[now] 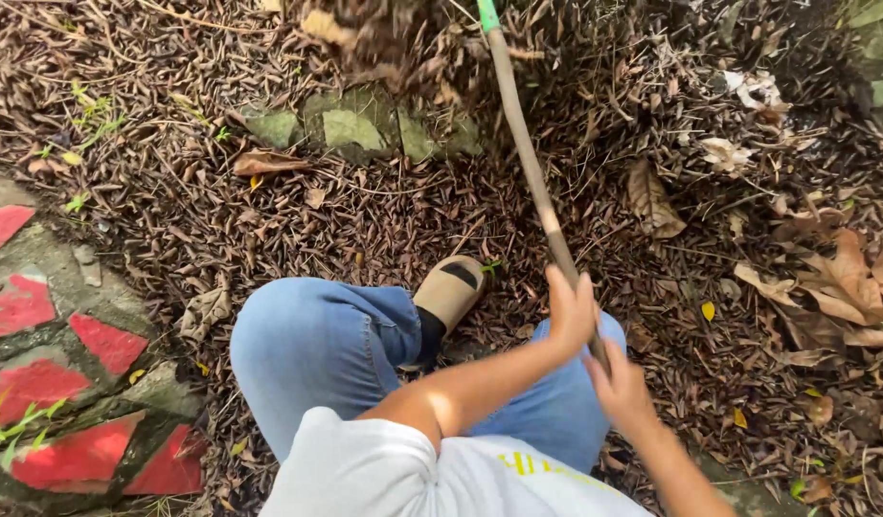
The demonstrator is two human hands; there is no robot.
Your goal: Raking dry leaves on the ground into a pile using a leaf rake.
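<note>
I look down at two bare hands gripping one long wooden handle, with a green band at its top end near the upper edge of the ground in view. The left hand wraps its fingers tight around the handle. The right hand closes around the same handle just below it, nearer the body. The handle runs from the hands up and away across the ground; its far end is blurred among flying leaves, so I cannot tell what tool head it carries.

I count one sandal, tan with a dark strap, on the foot resting on the ground just left of the hands. One bent knee in blue jeans fills the lower middle, and a white shirt shows at the bottom edge.

The ground is covered in dry brown leaves. Near the top lie a few flat grey-green stones. At the left edge sits paving with five red painted patches.
</note>
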